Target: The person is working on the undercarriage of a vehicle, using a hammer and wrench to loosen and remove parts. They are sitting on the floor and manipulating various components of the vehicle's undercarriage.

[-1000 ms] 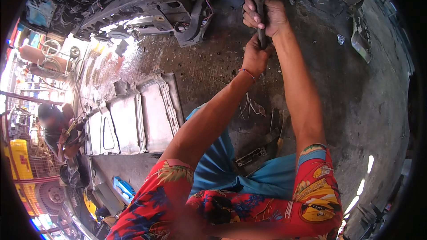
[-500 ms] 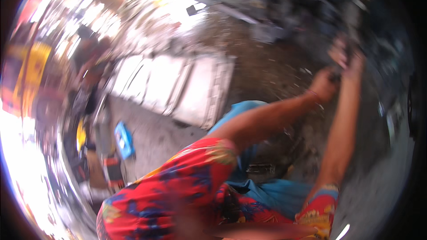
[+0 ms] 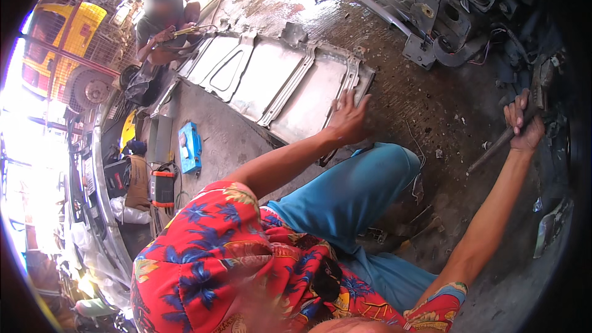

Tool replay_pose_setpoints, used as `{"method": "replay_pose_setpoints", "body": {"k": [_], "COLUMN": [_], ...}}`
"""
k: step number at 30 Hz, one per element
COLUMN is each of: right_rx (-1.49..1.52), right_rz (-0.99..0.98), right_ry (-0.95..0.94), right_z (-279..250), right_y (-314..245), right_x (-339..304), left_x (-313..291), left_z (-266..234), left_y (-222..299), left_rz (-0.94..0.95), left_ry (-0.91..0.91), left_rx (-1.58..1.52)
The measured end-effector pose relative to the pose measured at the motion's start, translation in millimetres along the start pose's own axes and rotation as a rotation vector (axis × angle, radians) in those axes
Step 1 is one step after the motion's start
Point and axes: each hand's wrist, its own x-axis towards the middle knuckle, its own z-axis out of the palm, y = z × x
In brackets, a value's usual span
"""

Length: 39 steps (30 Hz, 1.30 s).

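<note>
The metal bar [image 3: 502, 143] sits far out at the right, slanting up from the dirty ground toward the dark machinery [image 3: 456, 6], and the right hand [image 3: 524, 124] is clenched around its upper part, arm stretched full length. The bar's lower end pokes out below the fist, clear of the ground as far as one can see.

Over to the left of the bar, the left hand [image 3: 348, 117] is released, fingers spread, holding nothing, hovering at the near edge of the big grey metal panel [image 3: 277, 80] lying flat on the ground. Between that hand and the bar, a knee in blue trousers [image 3: 364, 191] bends up. Nearer, a red flowered shirt [image 3: 209, 259].

Beyond the panel, well away from the bar, another person [image 3: 161, 24] crouches with a tool. Left of the panel, a blue box [image 3: 189, 146] lies on the concrete, and a yellow vehicle [image 3: 58, 49] stands behind a fence.
</note>
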Motion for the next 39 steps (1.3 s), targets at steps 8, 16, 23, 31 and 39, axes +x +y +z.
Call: {"method": "replay_pose_setpoints", "body": {"k": [8,16,23,31,39], "right_rx": [0.02,0.034,0.05,0.028,0.05], "right_rz": [0.008,0.006,0.02,0.026,0.012], "right_ry": [0.021,-0.021,-0.017,0.028,0.001], "right_z": [4.9,5.5,7.2,9.8,13.6], "right_y": [-2.6,-1.2,-2.9,-3.5,-2.1], "right_x": [-0.4,-0.5,-1.1,-2.9,-1.1], "left_x": [-21.4,-25.5,-27.7,-24.9,-26.8], "left_z": [38.1,63.5,67.1,71.7,69.9], "left_y": [-38.8,-45.5,-46.5,-50.6,-54.2], "left_rz": [-0.105,-0.099,-0.106,-0.093,-0.102], "left_ry": [-0.075,-0.052,-0.04,0.003,0.001], "left_rx": [0.12,0.088,0.073,0.061,0.03]}}
